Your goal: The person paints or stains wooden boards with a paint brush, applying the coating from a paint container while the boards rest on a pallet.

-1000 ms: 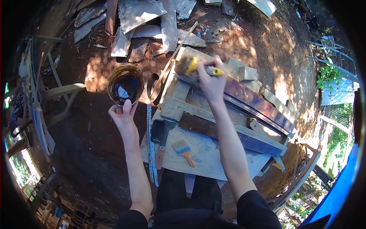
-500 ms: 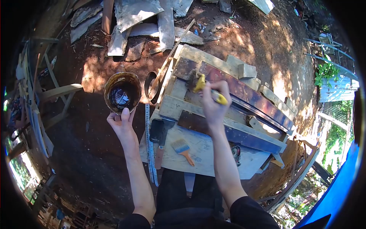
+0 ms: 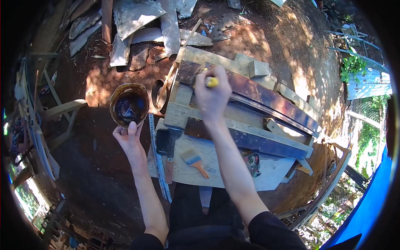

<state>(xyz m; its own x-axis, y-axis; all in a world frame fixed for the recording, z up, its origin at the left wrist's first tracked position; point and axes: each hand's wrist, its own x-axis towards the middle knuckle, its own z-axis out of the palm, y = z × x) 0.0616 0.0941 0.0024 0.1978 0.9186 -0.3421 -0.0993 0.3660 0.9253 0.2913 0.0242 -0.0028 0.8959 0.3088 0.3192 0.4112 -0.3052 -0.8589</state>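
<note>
My left hand (image 3: 130, 139) grips the lower rim of a round, stained pot (image 3: 130, 105) with dark liquid inside. Closed around the yellow handle of a brush (image 3: 212, 81) is my right hand (image 3: 213, 93), over the left end of a reddish-brown stained board (image 3: 258, 92); the bristles are mostly hidden by the hand. A second dark board (image 3: 250, 139) lies nearer to me, along pale wooden beams (image 3: 177, 114). Another paintbrush (image 3: 194, 162) with an orange handle rests on the pale sheet (image 3: 221, 177), right of a broad scraper-like tool (image 3: 169, 166).
A measuring tape (image 3: 158, 162) runs along the sheet's left side. A roll of tape or metal ring (image 3: 159, 95) stands left of the beams. A small wooden block (image 3: 259, 69) sits behind the boards, a crumpled cloth (image 3: 252, 163) at right. Planks (image 3: 170, 29) lie on the ground.
My right hand has moved left and up with the brush, toward the stained board's left end. The view has shifted slightly; my left hand still holds the pot.
</note>
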